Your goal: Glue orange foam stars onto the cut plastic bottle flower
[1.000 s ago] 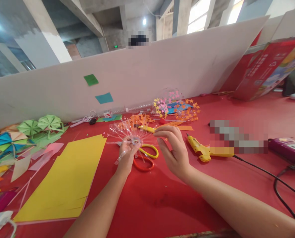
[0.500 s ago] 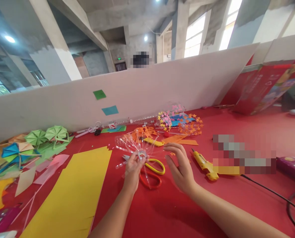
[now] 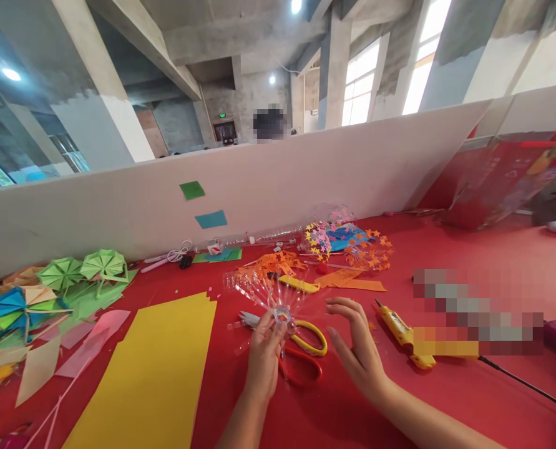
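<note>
My left hand (image 3: 266, 352) pinches a clear plastic bottle piece (image 3: 282, 315) by its round neck, the ring facing me. Thin cut strips fan outward from that neck. Beneath it on the table lie scissors (image 3: 316, 340) with one yellow and one red handle loop, their blades partly behind the hand and plastic. To the right, my right hand (image 3: 359, 349) hovers with fingers bent and apart, holding nothing. Beyond the fan are a yellow utility knife (image 3: 299, 284) and a heap of orange paper scraps (image 3: 278, 263).
Yellow paper sheets (image 3: 146, 368) lie at left, beside folded paper umbrellas (image 3: 102, 265). Star-covered clear plastic pieces (image 3: 369, 249) stand near the white partition (image 3: 259, 181). A yellow glue gun (image 3: 402, 333) with a black cord (image 3: 525, 380) rests at right, partly blurred out.
The view has tilted, so the table things sit lower and mostly farther right. My left hand keeps its hold on the bottle piece; my right hand stays raised and empty.
</note>
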Available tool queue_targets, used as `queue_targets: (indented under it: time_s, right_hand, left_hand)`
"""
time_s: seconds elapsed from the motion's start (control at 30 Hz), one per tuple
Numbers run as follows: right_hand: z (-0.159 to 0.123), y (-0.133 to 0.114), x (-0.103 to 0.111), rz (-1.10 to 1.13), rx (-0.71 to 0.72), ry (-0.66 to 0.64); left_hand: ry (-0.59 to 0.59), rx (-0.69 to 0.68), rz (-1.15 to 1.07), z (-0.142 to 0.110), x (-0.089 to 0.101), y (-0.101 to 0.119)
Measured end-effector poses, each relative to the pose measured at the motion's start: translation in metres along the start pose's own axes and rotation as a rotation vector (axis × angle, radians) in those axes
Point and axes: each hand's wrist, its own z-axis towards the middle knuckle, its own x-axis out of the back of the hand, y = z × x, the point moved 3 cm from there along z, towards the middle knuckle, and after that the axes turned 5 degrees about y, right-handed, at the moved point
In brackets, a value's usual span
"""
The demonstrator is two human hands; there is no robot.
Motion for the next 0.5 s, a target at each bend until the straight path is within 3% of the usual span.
queue_targets:
  time_s: [0.33, 0.5]
  right_hand:
    - [0.000, 0.001, -0.003, 0.019, 0.017, -0.009]
    - [0.029, -0.011, 0.011, -0.004, 0.025, -0.020]
  left_hand:
    - [0.046, -0.028, -0.056, 0.008, 0.004, -0.002]
    - [0.002, -0.072, 0.002, 0.005, 0.000, 0.002]
